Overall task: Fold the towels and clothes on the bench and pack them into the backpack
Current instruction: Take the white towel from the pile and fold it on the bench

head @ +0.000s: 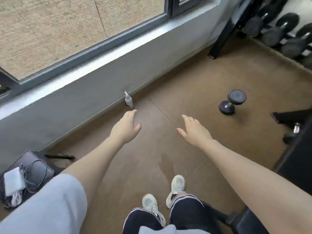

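head cam looking down: both arms stretched out over the brown floor point(194, 85), left hand point(125, 126) and right hand point(194, 130) both with a spread grip, fingers loose, holding nothing. the towel point(12, 183), white and folded, sits on a dark padded worktop point(36, 168) at the bottom left, beside a tangled cord point(33, 171), well apart from both hands. a small spray bottle point(128, 100) stands by the wall, a dumbbell point(232, 102) lies on the floor to the right. white sneakers point(177, 184) below. can't spot the backpack.
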Available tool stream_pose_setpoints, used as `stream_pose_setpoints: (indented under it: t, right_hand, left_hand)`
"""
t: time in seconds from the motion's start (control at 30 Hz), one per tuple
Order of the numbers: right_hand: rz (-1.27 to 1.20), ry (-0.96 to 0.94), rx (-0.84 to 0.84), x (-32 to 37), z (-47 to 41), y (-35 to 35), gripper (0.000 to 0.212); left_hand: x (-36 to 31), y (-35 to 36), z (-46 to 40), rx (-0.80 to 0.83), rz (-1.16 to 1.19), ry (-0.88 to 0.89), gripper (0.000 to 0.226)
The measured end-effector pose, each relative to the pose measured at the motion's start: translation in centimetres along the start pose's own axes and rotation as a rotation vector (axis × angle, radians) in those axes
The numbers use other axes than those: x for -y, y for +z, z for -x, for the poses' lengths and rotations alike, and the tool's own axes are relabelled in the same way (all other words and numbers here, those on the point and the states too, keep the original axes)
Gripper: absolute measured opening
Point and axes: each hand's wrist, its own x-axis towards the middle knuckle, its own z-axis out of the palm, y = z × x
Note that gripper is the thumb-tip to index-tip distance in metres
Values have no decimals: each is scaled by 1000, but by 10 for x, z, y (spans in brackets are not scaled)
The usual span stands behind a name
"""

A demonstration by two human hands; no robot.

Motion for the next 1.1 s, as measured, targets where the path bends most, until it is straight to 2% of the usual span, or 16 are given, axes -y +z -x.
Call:
stream_pose_setpoints:
  t: [0.1,0.2,0.4,0.6,0.83,1.0,1.1]
  right_hand:
    - [-83,131,-32,-35,12,-6,62]
    - [-181,268,-31,-76,27,-14,63]
    - [-412,546,-146,-154,70,-27,60]
    - [-652,827,-222,-189,128,-5,57]
    - [-839,1186,-387,-157,176,34,52]
    - [-1072,1493,-621,-92,190,71,48]
    - [-1181,1638,-742,-52,203,93,43]
  left_hand:
    - [-43,18,-17,55,58,85,54]
    - [-92,40,-34,151,31,185,52]
    - [-195,77,-73,265,-22,417,52]
    - [-270,117,-85,481,-105,653,52]
    - [-331,156,-74,764,-271,1030,50]
    - [-334,173,-36,977,-432,1316,48]
    - [-323,179,-4,1064,-470,1402,48]
